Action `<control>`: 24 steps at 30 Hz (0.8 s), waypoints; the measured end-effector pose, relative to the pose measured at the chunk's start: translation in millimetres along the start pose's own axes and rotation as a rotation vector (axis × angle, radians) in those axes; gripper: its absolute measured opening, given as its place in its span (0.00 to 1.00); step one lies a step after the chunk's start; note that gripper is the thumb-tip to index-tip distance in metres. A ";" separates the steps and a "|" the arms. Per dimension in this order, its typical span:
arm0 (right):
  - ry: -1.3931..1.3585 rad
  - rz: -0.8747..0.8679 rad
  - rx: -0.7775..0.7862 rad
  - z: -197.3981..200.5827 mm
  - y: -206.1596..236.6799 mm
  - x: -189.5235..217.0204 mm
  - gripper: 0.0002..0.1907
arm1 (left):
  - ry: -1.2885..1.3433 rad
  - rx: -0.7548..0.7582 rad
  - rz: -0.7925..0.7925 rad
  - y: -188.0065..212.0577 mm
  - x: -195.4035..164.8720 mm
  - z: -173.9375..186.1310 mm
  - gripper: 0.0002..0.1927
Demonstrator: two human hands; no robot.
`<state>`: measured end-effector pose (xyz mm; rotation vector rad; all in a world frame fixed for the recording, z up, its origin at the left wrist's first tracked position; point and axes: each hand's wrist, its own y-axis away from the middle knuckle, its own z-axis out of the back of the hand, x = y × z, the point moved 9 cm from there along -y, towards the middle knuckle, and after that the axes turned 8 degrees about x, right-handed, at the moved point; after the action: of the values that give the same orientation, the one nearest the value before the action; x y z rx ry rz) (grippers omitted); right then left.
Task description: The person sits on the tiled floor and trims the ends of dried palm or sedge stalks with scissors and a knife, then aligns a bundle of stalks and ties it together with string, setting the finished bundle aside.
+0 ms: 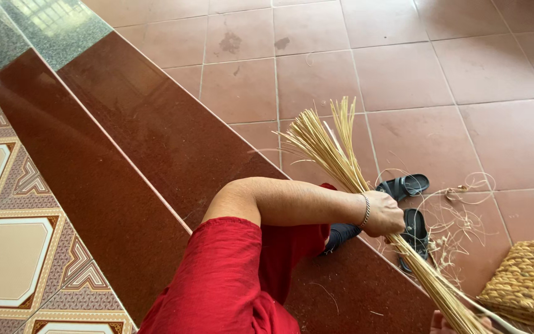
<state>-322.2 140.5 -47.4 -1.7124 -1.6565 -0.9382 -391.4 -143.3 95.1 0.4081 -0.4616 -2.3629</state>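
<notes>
Red sleeve (230,278) nearest | your left hand (383,213) clamps straw bundle (341,164) mid-length, controlling the splayed ends | right hand (441,321) barely visible, grip indeterminable | woven basket (526,281) just beside

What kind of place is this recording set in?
Probably a house's tiled entrance or porch: polished red-brown steps lead down to a terracotta tile floor, black sandals lie there, and the left hand grips a straw bundle.
</notes>
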 end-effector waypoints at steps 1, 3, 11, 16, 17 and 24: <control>-0.002 0.002 0.007 -3.4 -0.7 -3.5 0.28 | -0.008 -0.002 0.012 2.3 6.5 -2.8 0.04; -0.005 0.008 0.006 -9.7 -1.2 -11.4 0.28 | -0.002 -0.032 0.016 7.2 16.7 -7.3 0.04; 0.008 0.006 0.001 -17.8 -4.1 -22.3 0.29 | 0.057 -0.148 0.068 15.5 39.5 -12.7 0.05; 0.011 0.001 0.008 -16.1 -4.3 -24.4 0.30 | 0.045 -0.116 0.079 11.0 39.9 -13.8 0.06; 0.011 -0.001 0.012 -15.1 -4.6 -25.1 0.30 | 0.024 -0.103 0.080 10.4 39.6 -14.8 0.06; 0.022 0.002 0.022 -17.1 -0.5 -22.7 0.32 | 0.103 -0.018 0.010 12.8 27.3 -19.4 0.06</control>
<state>-323.9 113.3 -55.7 -1.6833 -1.6453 -0.9312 -395.8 -175.0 79.0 0.5151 -0.3925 -2.3217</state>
